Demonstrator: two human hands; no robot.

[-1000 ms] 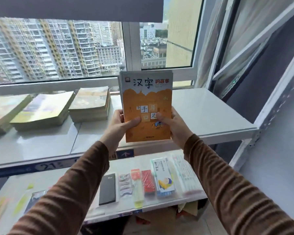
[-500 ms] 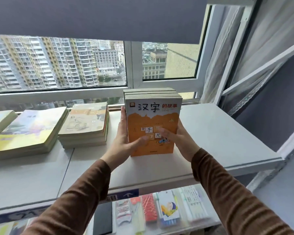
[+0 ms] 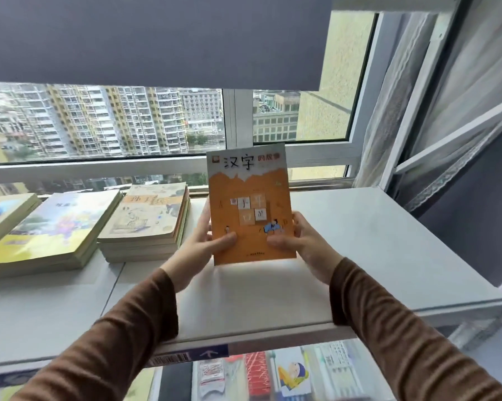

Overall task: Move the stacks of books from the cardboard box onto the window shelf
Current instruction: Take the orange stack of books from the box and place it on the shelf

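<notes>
A white window shelf (image 3: 374, 250) runs below a city-view window. On it an orange-covered stack of books (image 3: 251, 204) stands tilted up on its lower edge, gripped by the left hand (image 3: 199, 244) and right hand (image 3: 304, 244), thumbs on the cover. Just left lies a beige book stack (image 3: 145, 221), then a yellow one (image 3: 53, 233).

Bright daylight pours in through the window (image 3: 105, 123), even and cool, with no lamp in sight. The dark blind (image 3: 157, 36) above stays flat and dull. The white window shelf (image 3: 388, 241) takes a soft sheen, and a pale shadow sits on it just under the orange book (image 3: 249, 209). That cover is smeared, its small print unreadable, with a faint glare across the top. The window frame bows and the sleeves (image 3: 122, 337) stretch wide toward the corners. The packets on the lower shelf (image 3: 261, 371) are blurred.
</notes>
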